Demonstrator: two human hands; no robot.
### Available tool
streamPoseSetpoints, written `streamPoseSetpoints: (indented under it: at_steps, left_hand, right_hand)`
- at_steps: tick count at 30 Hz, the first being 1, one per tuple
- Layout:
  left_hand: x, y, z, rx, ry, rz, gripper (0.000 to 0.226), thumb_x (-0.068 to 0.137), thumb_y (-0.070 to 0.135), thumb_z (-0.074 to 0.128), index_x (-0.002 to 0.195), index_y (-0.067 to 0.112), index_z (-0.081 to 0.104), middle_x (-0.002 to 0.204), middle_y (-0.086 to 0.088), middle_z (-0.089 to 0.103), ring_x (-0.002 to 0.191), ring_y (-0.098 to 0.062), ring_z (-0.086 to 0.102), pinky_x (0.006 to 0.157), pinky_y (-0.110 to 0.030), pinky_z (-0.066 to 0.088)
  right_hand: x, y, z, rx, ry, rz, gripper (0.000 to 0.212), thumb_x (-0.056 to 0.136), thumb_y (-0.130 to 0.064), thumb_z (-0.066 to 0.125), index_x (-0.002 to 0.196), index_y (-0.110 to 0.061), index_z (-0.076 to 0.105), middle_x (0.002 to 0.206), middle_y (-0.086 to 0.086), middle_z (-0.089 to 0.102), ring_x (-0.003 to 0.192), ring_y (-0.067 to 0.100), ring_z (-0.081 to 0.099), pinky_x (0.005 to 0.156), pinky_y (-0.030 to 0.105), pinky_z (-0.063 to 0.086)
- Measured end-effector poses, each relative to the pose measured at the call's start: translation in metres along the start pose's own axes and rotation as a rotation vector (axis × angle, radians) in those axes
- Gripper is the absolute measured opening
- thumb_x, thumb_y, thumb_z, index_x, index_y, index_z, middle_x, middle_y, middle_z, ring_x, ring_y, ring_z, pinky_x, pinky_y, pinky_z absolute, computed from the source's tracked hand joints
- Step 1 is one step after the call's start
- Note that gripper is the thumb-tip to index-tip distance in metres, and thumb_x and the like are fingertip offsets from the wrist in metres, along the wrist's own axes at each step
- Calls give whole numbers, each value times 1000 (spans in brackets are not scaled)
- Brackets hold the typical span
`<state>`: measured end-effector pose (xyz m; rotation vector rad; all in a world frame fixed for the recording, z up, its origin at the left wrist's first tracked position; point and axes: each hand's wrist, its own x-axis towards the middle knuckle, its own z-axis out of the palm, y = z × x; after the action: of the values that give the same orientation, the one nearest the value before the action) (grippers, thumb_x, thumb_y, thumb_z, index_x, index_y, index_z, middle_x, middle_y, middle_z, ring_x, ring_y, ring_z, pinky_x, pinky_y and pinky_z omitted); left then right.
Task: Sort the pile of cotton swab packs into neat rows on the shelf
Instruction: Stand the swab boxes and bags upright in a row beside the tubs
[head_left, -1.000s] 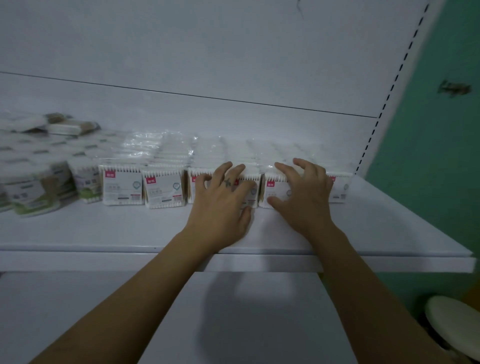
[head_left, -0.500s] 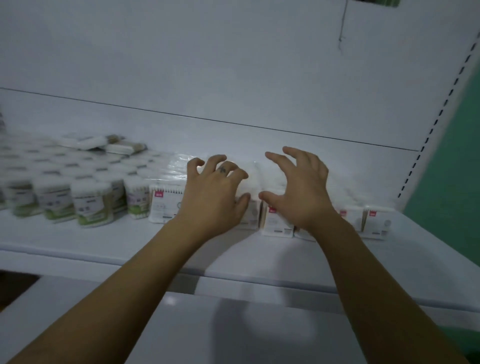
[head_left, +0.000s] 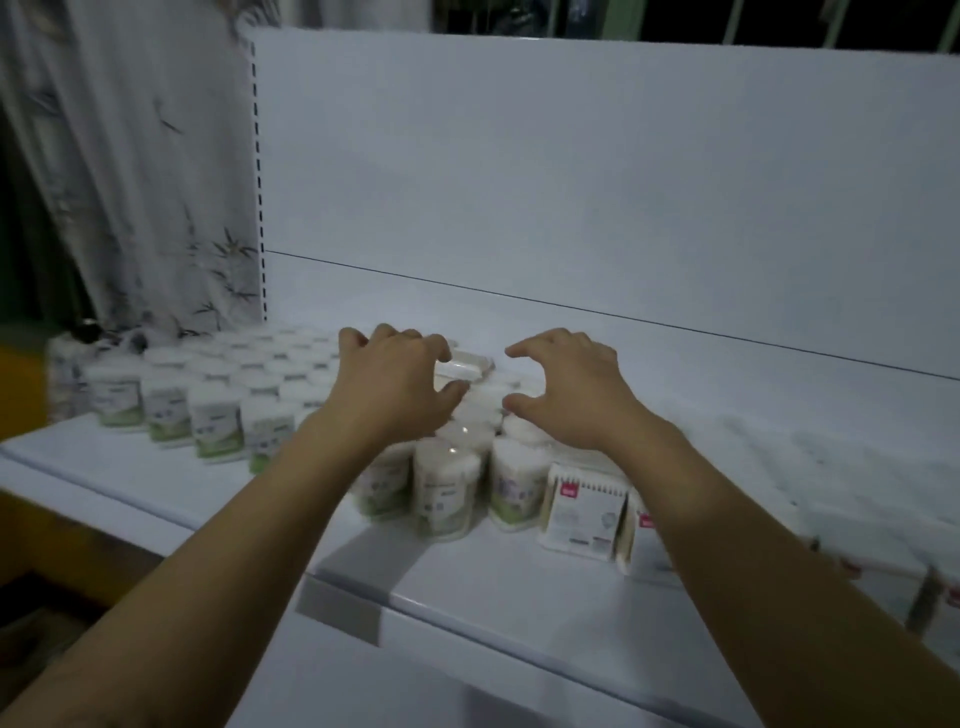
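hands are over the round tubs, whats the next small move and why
Probably close the left hand on the flat pack lying on top of the round tubs and lift it off. It sits out of any row, the left hand curls at its edge, and the right hand hovers open beside it.

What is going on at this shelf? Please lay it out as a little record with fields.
place: white shelf, white back panel
round tubs: upright rows, left and middle
square packs: red-labelled, standing in a row at the right
loose pack: flat, lying on top of the tubs
left hand: curled at the loose pack's end; grip unclear
right hand: spread above the tubs, holding nothing
left edge: curtain with bamboo print
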<state>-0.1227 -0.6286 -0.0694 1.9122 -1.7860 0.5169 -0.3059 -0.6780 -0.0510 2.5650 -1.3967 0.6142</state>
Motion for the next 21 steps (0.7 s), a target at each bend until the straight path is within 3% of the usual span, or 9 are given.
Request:
streamPoseSetpoints:
  at_steps: [6, 11, 18, 21]
  left_hand:
    - [30, -71, 10, 7, -57, -48, 46, 90, 60, 46, 127, 32, 52, 122, 6, 60, 118, -20, 47, 97, -42, 24]
    - [54, -114, 20, -39, -82, -78, 49, 90, 60, 50, 130, 33, 50, 126, 7, 59, 122, -21, 46, 99, -43, 23]
    - [69, -157, 31, -40, -135, -77, 51, 89, 58, 53, 132, 31, 47, 130, 6, 57, 122, -21, 47, 99, -44, 23]
    - [72, -167, 30, -37, -141, -79, 51, 89, 57, 54, 133, 30, 47, 130, 6, 57, 122, -20, 47, 100, -44, 22]
  right_hand:
    - [67, -43, 27, -9, -137, 44, 52, 87, -47, 63, 134, -31, 49, 133, 2, 48, 122, 23, 47, 100, 39, 34]
    - [117, -63, 56, 159, -172, 115, 46, 92, -42, 59, 132, -22, 53, 136, 2, 52, 123, 22, 49, 103, 37, 40]
    - [159, -84, 80, 57, -146, 136, 45, 91, -47, 58, 131, -28, 53, 140, 1, 48, 129, 25, 44, 107, 45, 34]
    - [174, -102, 88, 87, -141, 91, 38, 97, -40, 50, 133, -26, 53, 140, 0, 50, 130, 23, 44, 108, 44, 33]
